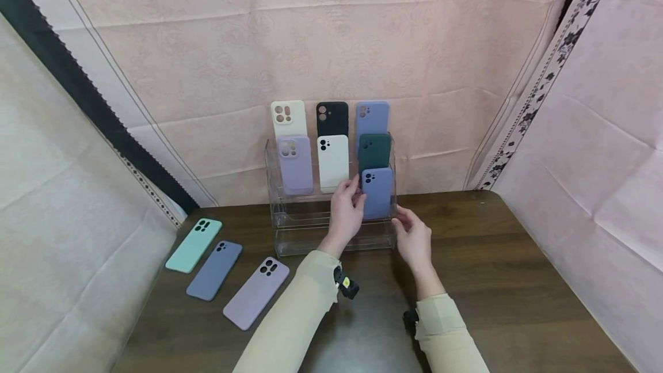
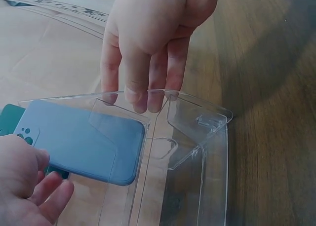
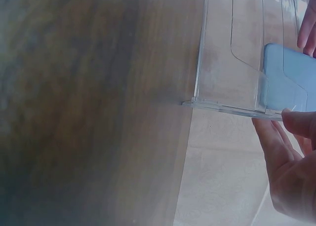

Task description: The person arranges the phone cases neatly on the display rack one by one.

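A blue phone case (image 1: 377,193) stands in a lower tier, at the right end, of a clear tiered display stand (image 1: 305,242). My left hand (image 1: 345,212) holds this case at its left edge; in the left wrist view the thumb overlaps the case's front by the camera holes, and where the other fingertips end is partly hidden. With thumb on one face and fingers on the other, my right hand (image 1: 416,240) grips the stand's right side wall (image 3: 232,109). Just behind the blue case is a dark green one (image 1: 375,150).
Higher tiers hold a cream case (image 1: 289,125), black case (image 1: 332,120), periwinkle case (image 1: 372,114), lilac case (image 1: 295,172) and white case (image 1: 333,160). Left on the wooden table (image 1: 481,281) lie a mint case (image 1: 191,248), grey-blue case (image 1: 213,272) and mauve case (image 1: 254,298). Cloth walls surround the table.
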`<state>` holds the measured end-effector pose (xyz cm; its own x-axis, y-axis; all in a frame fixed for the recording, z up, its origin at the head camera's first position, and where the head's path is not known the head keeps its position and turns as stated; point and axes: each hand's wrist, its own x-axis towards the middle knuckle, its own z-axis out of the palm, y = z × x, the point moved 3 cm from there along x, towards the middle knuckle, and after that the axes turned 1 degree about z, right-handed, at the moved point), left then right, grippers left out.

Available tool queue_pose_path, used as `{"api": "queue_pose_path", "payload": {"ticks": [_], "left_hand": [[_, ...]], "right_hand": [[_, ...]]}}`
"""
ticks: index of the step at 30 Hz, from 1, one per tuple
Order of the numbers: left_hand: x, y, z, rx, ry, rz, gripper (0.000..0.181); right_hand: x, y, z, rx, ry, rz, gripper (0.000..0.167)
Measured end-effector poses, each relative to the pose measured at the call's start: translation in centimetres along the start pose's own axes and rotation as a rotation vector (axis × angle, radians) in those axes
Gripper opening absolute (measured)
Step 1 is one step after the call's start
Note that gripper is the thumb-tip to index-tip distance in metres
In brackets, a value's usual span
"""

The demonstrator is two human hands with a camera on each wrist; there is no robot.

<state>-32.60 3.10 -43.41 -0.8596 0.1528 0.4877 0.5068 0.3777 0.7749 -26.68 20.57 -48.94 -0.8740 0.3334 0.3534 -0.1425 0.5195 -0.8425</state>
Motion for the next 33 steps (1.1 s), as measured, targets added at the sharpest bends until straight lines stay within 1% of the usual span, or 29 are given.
{"api": "queue_pose_path", "payload": {"ticks": [3,7,10,14,17,22,25,28,33], "left_hand": [[-0.2,-0.1,-0.4,-0.019,0.007,0.020,0.053],[-0.5,-0.4,-1.1,-0.040,0.014,0.062,0.051],[-1.0,-0.6,-1.8,-0.043,0.024,0.105,0.049],[-2.0,-0.8,-3.2,-0.039,0.034,0.160,0.045],[-3.0,-1.0,-4.2,-0.047,0.015,0.179,0.040],[-5.0,-1.4,-6.0,-0.041,-0.046,0.180,0.033],[-6.4,-1.8,-7.0,-0.033,-0.091,0.170,0.030],[-7.9,-2.6,-8.0,-0.032,-0.150,0.140,0.030],[-10.3,-4.6,-9.5,-0.020,-0.252,0.060,0.031]], "right_hand": [[0.0,0.1,0.1,0.000,0.002,0.000,0.030],[0.1,0.3,0.1,-0.007,0.005,0.006,0.030],[0.1,0.3,0.0,-0.012,0.007,0.012,0.030],[0.1,0.2,0.1,-0.013,0.004,0.011,0.030],[0.1,0.1,0.1,-0.013,0.001,0.010,0.030],[0.1,0.1,0.2,-0.012,0.007,0.006,0.029],[0.1,0.1,0.2,-0.012,0.007,0.002,0.029],[0.1,0.1,0.2,-0.017,0.007,0.000,0.030],[0.1,0.0,0.0,-0.017,0.009,0.012,0.029]]}}
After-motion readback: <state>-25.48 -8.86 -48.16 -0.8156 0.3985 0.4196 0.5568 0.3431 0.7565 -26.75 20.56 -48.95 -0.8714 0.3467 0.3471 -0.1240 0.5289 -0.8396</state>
